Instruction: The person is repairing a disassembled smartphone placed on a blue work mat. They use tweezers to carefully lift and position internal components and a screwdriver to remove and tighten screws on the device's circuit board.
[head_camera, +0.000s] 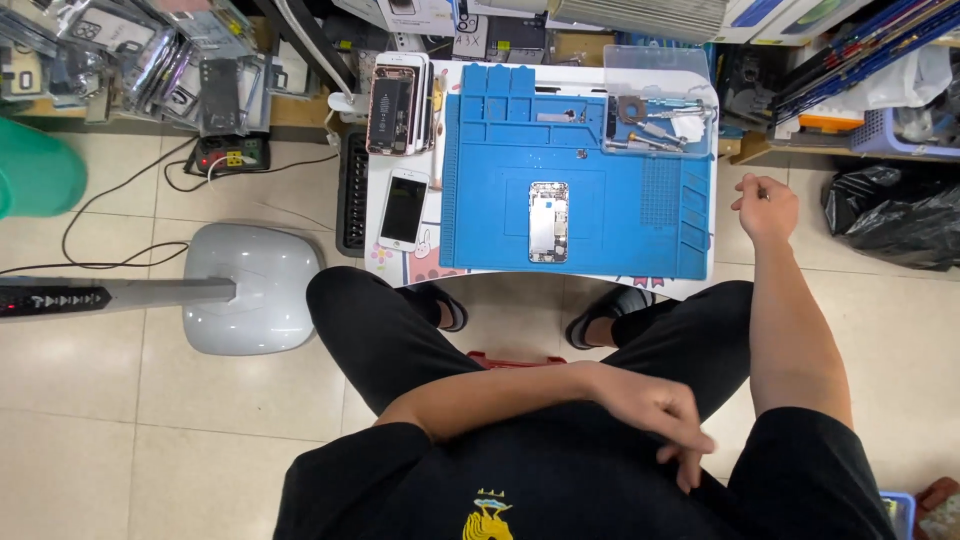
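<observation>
Two hands in view, neither on the work. Right hand (766, 205) hangs in the air just off the right edge of the blue mat (620, 215), fingers loosely curled in, holding nothing that can be seen. Left hand (655, 415) lies across the lap against the black shirt, fingers spread loosely and pointing down, empty.

Opened phone (548, 222) lies flat near the middle of the mat, metal inside facing up, well apart from both hands; right hand is the nearer, off to its right and slightly higher in the frame. White phone (404, 209) with a dark screen lies on the table left of the mat. Stack of phones (398, 102) sits above it at the table's left corner. Clear tray (660, 120) on the mat's upper right holds small tools; too small to tell apart.

Fingertips of the right hand are hard to make out. Table legs are hidden behind the knees.
</observation>
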